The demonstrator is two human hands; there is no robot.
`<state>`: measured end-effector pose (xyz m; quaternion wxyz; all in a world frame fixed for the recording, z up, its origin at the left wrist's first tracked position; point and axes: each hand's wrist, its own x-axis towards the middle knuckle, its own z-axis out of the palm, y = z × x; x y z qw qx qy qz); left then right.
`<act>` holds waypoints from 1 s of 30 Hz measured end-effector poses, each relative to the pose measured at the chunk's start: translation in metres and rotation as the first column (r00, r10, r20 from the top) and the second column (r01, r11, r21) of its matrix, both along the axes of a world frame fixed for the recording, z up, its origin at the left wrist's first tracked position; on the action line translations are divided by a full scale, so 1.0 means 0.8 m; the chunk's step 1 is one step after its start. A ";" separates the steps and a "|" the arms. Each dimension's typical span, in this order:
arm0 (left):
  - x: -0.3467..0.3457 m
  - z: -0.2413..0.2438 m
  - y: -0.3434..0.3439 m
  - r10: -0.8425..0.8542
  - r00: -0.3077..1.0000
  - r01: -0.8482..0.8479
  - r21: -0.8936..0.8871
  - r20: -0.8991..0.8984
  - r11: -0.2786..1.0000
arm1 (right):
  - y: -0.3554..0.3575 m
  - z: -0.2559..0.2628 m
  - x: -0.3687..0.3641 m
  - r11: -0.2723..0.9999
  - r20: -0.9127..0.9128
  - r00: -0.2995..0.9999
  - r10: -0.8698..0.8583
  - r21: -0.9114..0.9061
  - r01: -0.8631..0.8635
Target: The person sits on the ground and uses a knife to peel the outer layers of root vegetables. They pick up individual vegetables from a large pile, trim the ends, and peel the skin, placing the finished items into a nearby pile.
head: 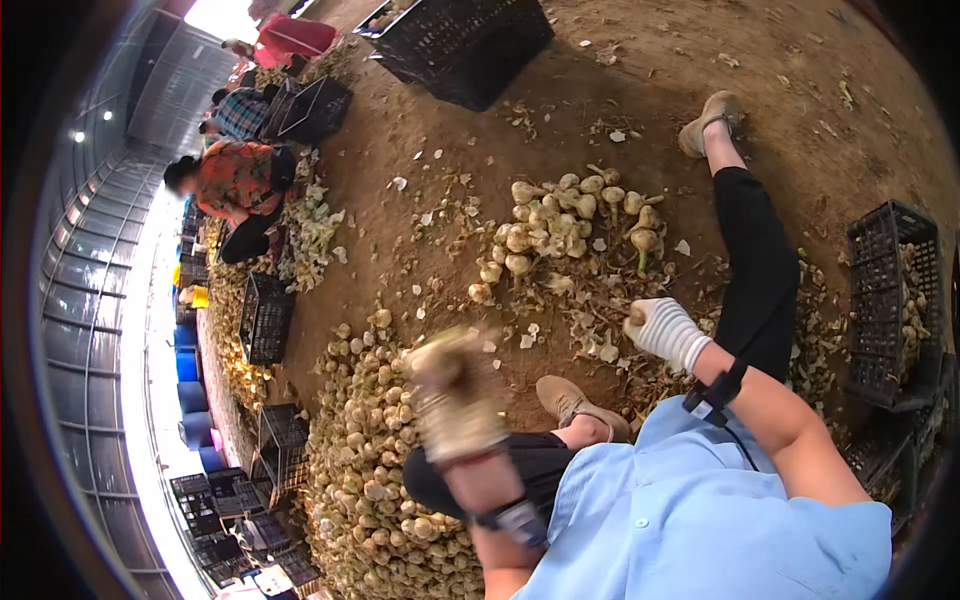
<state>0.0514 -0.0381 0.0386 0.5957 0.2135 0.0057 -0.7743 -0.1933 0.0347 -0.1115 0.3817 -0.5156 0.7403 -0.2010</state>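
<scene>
My left hand [452,386], in a pale glove, is blurred by motion beside the large heap of garlic bulbs [371,457]. A pale, greenish blur lies at its fingers; whether it is garlic in my grip is unclear. My right hand [664,326] wears a white and grey striped glove, and its fingers are curled in. Whatever may be inside that fist is hidden. Just below it are dry garlic stalks and peelings [600,330]. Beyond them, between my legs, lies a smaller pile of garlic bulbs [551,217], some with stems attached.
A black plastic crate [457,49] stands ahead on the dirt floor [637,45]. Another crate [892,300] with garlic is at my right. On the left, a person in an orange patterned shirt [236,176] sits by more garlic and a crate [266,319]. Blue barrels [191,397] line the far side.
</scene>
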 end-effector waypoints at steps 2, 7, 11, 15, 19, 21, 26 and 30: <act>0.089 0.035 -0.027 0.210 0.945 -0.255 -0.163 -0.250 0.953 | 0.001 -0.041 -0.038 0.988 0.020 0.993 -0.120 0.101 0.117; 0.167 -0.032 -0.023 0.353 0.657 -0.363 -0.131 0.666 0.922 | -0.069 -0.126 -0.042 0.916 0.085 0.920 -0.383 -0.097 0.390; 0.061 -0.171 -0.051 0.023 0.631 0.053 -0.073 0.775 0.996 | -0.113 -0.216 -0.060 0.867 -0.038 0.867 -0.498 -0.004 0.498; -0.046 -0.191 -0.029 -0.123 0.726 0.027 0.151 0.676 0.988 | -0.133 -0.231 -0.050 0.787 -0.198 0.782 -0.591 0.074 0.613; -0.070 -0.216 -0.030 -0.248 0.704 0.075 0.277 0.665 0.958 | -0.130 -0.205 -0.049 0.790 -0.147 0.793 -0.592 0.092 0.607; -0.077 -0.237 -0.041 -0.274 0.655 0.133 0.250 0.704 0.959 | -0.127 -0.202 -0.058 0.821 0.050 0.820 -0.570 0.017 0.570; -0.083 -0.197 -0.013 -0.522 0.694 0.500 0.189 0.497 0.845 | -0.083 -0.046 0.032 0.965 0.732 0.658 -0.177 -0.002 0.261; -0.070 -0.135 0.004 -0.486 0.729 0.583 -0.064 0.483 0.810 | -0.035 0.060 0.059 0.984 0.817 0.574 0.065 -0.149 0.100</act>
